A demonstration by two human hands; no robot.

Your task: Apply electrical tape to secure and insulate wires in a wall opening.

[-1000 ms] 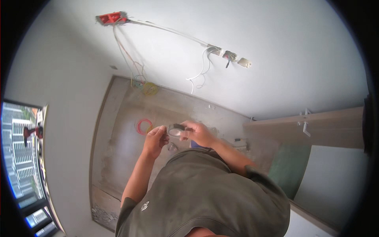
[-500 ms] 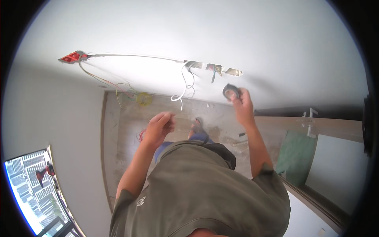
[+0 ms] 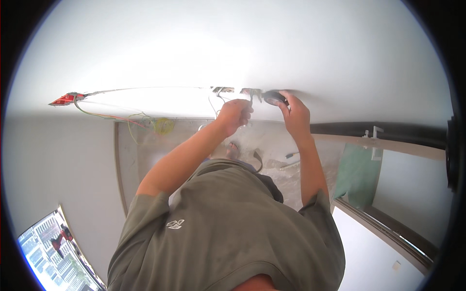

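My right hand (image 3: 297,115) grips a roll of black tape (image 3: 274,98) by its rim, up against the white wall beside the row of cut-out holes. Just left of it, my left hand (image 3: 235,116) is raised with its fingers closed at the lower end of short dark wires (image 3: 251,97). These wires come out of the middle hole (image 3: 248,90); the fingertips partly hide their ends. Another hole (image 3: 223,89) lies further left, with a thin pale cable (image 3: 212,104) hanging from it, partly behind my left hand.
A red box (image 3: 65,100) sits in the wall at the far left, with coloured wires running to a yellow coil (image 3: 164,126). A red and black power drill (image 3: 60,240) rests by the window. To the right are a door handle (image 3: 376,131) and a green panel (image 3: 357,169).
Both hands have risen to the wall. My left hand moved right and up to the hanging wires; my right hand brought the tape roll close beside them. The view has shifted slightly.
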